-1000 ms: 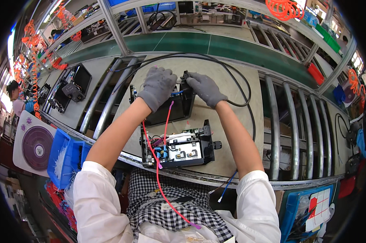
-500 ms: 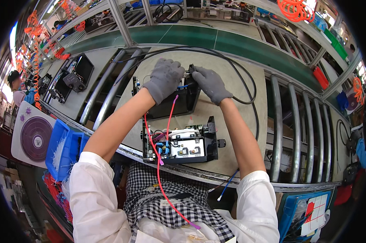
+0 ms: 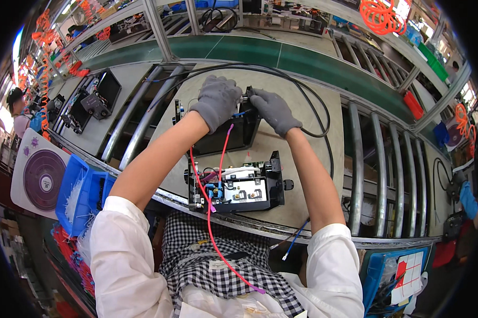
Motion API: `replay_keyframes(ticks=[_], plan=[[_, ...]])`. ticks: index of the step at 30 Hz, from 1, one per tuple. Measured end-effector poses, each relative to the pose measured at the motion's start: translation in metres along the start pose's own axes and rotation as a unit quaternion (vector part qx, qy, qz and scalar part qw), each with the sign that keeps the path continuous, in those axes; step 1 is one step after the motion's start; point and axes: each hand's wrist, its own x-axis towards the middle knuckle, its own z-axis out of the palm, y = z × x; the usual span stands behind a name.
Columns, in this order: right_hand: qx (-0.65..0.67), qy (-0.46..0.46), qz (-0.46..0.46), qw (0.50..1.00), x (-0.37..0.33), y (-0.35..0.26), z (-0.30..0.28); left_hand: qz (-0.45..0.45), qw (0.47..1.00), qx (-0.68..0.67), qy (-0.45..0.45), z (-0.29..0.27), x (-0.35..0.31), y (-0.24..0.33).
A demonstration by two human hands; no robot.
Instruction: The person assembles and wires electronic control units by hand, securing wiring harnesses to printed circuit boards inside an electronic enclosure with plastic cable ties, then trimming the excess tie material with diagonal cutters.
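Observation:
My hands, both in grey gloves, are at the far end of the board (image 3: 307,159), over a black housing (image 3: 238,137). My left hand (image 3: 216,103) is closed at the housing's top; what its fingers hold is hidden. Right beside it, my right hand (image 3: 275,110) pinches a small upright black end piece (image 3: 249,92) of the housing. A bit of blue wire shows between the hands. Nearer me lies an opened electrical unit (image 3: 248,193) with a white plate and black knob. Red wires (image 3: 212,231) with purple ends run from it toward my apron.
A black cable (image 3: 323,114) loops round the board's back and right. Metal rollers (image 3: 358,175) flank the board. At left are a blue bin (image 3: 72,199) of white ties and a purple-and-white fan (image 3: 45,183). Another black unit (image 3: 97,103) lies farther left, near a person (image 3: 19,108).
The view has shifted slightly. My left hand has moved a little to the right and tilted over the housing; my right hand keeps its place on the end piece.

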Motion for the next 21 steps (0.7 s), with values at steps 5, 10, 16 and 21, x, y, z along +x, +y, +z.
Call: replay_keyframes(ticks=[5, 10, 16, 21], plan=[[0.013, -0.007, -0.013, 1.0, 0.001, 0.005, 0.0, -0.031, 0.999, 0.004, -0.035, -0.006, -0.003, 0.003], [-0.002, -0.012, 0.009, 1.0, -0.008, -0.002, 0.001, -0.025, 0.999, -0.015, -0.036, -0.006, -0.005, 0.003], [-0.017, 0.012, 0.012, 1.0, -0.011, -0.009, 0.003, 0.005, 0.999, -0.04, 0.016, 0.008, -0.003, 0.002], [-0.031, 0.018, 0.014, 0.999, -0.008, -0.008, 0.003, -0.02, 0.997, -0.073, 0.011, 0.013, -0.004, 0.002]])
